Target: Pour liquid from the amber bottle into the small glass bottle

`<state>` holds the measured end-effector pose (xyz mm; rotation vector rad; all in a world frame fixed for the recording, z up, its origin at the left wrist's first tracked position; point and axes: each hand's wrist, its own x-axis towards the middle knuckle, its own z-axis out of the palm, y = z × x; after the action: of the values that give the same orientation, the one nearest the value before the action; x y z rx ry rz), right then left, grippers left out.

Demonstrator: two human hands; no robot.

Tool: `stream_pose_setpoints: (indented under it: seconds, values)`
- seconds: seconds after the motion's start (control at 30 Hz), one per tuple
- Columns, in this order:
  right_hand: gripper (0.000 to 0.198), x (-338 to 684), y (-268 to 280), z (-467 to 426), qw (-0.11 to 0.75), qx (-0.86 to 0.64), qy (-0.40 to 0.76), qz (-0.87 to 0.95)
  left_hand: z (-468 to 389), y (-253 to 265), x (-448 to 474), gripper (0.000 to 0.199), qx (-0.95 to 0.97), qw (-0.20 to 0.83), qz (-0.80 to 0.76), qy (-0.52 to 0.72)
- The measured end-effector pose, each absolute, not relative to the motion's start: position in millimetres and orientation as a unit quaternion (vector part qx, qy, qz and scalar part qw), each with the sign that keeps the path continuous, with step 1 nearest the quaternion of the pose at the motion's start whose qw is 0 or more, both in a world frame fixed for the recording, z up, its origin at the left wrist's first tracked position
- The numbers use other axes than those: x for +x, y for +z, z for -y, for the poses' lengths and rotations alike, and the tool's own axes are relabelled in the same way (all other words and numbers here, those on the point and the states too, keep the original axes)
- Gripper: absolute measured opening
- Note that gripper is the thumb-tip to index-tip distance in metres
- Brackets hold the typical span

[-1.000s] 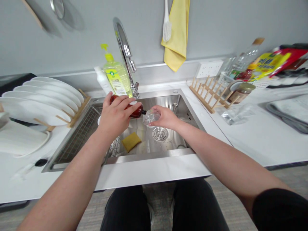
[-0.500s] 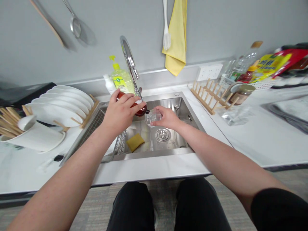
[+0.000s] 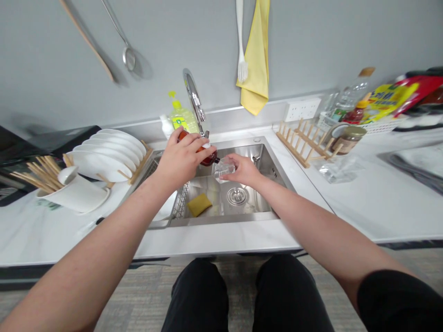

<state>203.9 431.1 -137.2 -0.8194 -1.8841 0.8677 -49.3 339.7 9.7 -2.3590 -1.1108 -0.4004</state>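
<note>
My left hand (image 3: 182, 159) is wrapped round a brown bottle (image 3: 209, 158), tipped so its dark narrow end points down to the right. That end is right at a small clear container (image 3: 220, 170), gripped between the fingers of my right hand (image 3: 246, 170). Both are held over the steel sink (image 3: 224, 218). Whether any liquid passes between them I cannot tell. A yellow sponge (image 3: 199, 204) lies on the sink bottom, left of the drain (image 3: 237, 196).
Behind the sink stand a faucet (image 3: 193, 92) and a yellow-green pump bottle (image 3: 182, 116). White plates (image 3: 100, 161) and a utensil holder (image 3: 74, 196) are at left. To the right are a wooden rack (image 3: 304, 143), a jar (image 3: 349, 139) and clear plastic pieces (image 3: 335, 170).
The view has shifted a little, so the counter items at left appear farther right. The bottle and the clear container are held together much as before.
</note>
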Motion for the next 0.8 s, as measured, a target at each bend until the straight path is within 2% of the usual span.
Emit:
stream_pose_setpoints:
  seconds: [0.27, 0.63, 0.8]
  values:
    - [0.072, 201.5, -137.8, -429.1, 0.456, -0.306, 0.377, 0.746, -334.0, 23.3, -44.5, 0.066, -0.868, 0.266, 0.401, -0.123]
    - [0.077, 197.2, -136.0, -427.0, 0.483, -0.297, 0.392, 0.725, -328.7, 44.2, -32.9, 0.042, -0.869, 0.268, 0.405, -0.095]
    - [0.079, 197.4, -131.0, -423.5, 0.492, -0.299, 0.412, 0.706, -331.5, 50.0, -27.8, 0.048, -0.876, 0.284, 0.377, -0.096]
